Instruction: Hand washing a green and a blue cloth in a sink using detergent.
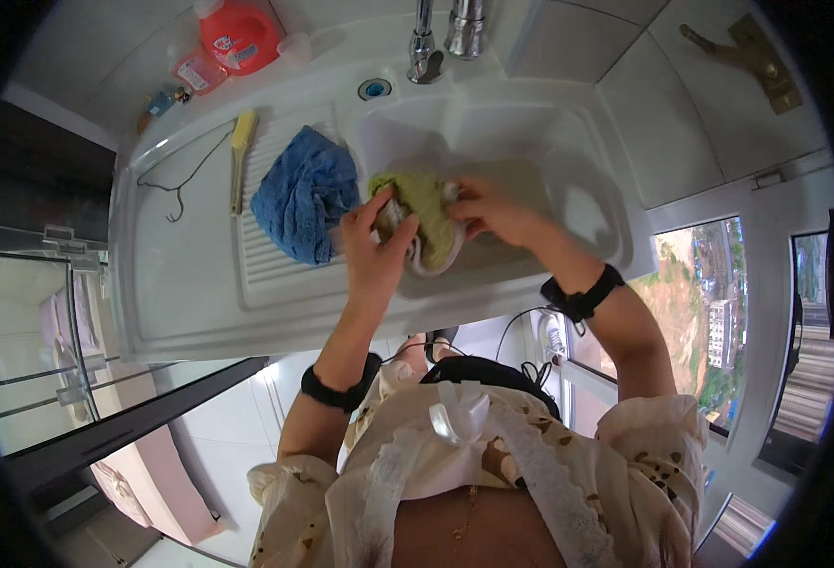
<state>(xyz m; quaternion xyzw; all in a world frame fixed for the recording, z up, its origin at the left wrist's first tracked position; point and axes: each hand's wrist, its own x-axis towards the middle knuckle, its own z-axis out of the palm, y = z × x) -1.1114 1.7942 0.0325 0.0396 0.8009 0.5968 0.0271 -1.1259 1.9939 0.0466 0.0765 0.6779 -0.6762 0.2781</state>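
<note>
A crumpled, fuzzy yellow-green cloth with whitish edging bunches over a glossy white sink basin. The left hand and right hand pinch it between thumb and fingers.

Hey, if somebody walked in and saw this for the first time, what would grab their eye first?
Probably the crumpled blue towel, a bold patch on the ribbed drainboard to the left of the sink basin. Next would likely be the yellow-green cloth with white edging, held between the left hand and right hand over the basin, then the bright red bottle at the back left.
</note>
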